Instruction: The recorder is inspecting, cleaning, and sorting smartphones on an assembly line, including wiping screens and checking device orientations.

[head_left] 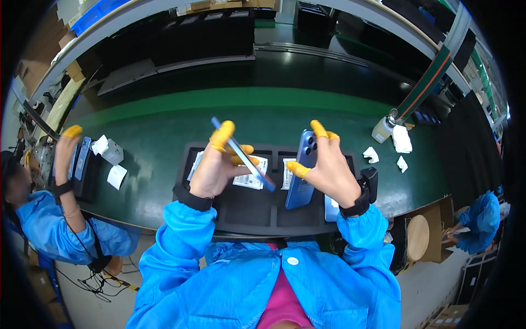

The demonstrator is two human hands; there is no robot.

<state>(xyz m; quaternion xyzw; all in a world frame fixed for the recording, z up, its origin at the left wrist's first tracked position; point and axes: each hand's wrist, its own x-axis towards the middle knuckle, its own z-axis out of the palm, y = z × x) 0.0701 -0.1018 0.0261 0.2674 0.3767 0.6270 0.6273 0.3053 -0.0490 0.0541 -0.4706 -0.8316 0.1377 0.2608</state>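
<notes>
My left hand (209, 171), with yellow finger cots, grips a blue smartphone (261, 176) that is turned nearly edge-on and tilted. Another blue smartphone (300, 189) stands upright in my right hand (334, 171), its rear cameras near the top and my thumb along its left side. Both phones are above a black foam tray (244, 213) with compartments. White printed packets (255, 180) lie in the tray, partly hidden by my hands. Part of a light blue, phone-like object (330, 209) shows below my right wrist.
A pump bottle (382, 130) and crumpled white tissues (402, 140) are on the green table (148, 164) at right. Left are a white tissue box (113, 152) and a dark tray with phones (83, 159), beside a co-worker's raised arm (67, 159). Another person is far right.
</notes>
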